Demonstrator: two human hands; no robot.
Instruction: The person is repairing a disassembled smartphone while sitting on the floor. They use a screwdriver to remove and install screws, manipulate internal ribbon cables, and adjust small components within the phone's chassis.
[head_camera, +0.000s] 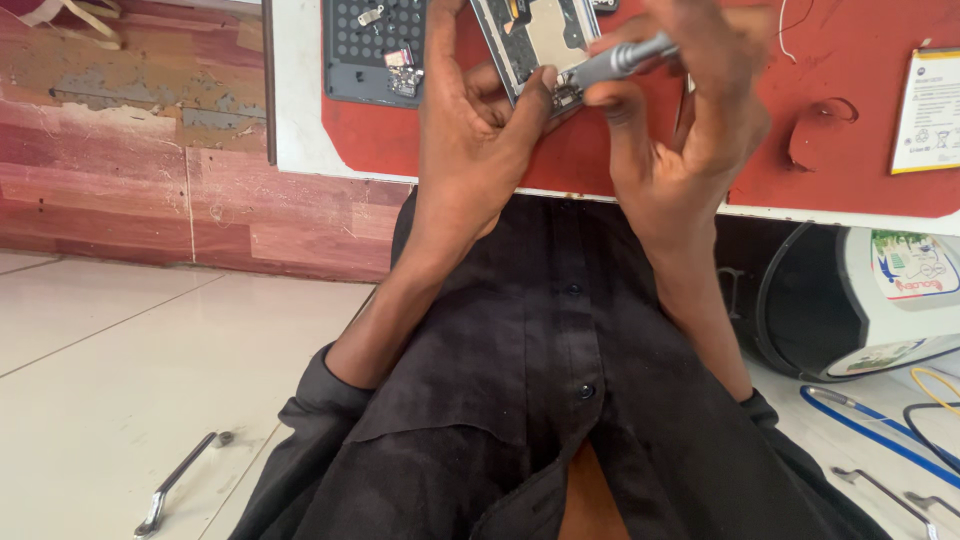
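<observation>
Opened phone (535, 45) lies on the red mat (860, 120) near the table's front edge, held steady by the left hand (470, 130). Right hand (690, 110) grips a grey screwdriver (615, 62), tip at the phone's lower end. Perforated grey tray (375, 50) lies left, white battery (928, 110) right.

your left hand (470, 130) and right hand (680, 120) hide the lower end of the opened grey phone frame (535, 40), whose top runs off the edge, and the grey metal screwdriver (615, 62) tip is hidden behind your thumb.
</observation>
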